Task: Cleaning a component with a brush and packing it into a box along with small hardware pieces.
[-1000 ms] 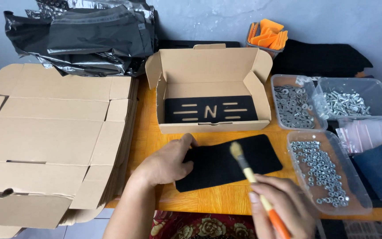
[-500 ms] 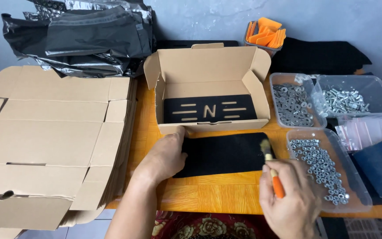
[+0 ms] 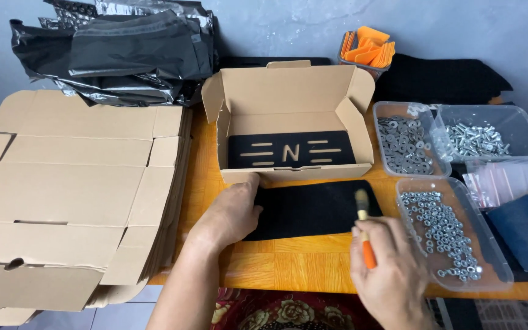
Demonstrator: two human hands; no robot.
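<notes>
Support: orange wooden table (image 3: 288, 263) | On it: open cardboard box (image 3: 291, 110); black mat (image 3: 313, 208); flat cartons (image 3: 74, 189); clear trays (image 3: 453, 238)

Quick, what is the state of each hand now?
Left hand: open, flat on the black mat.
Right hand: closed, holding the orange-handled brush.

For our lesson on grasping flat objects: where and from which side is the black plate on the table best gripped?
Probably its right short edge, coming from the right: the black plate lies flat, the left hand covers its left end, the open box blocks the far side.
</notes>
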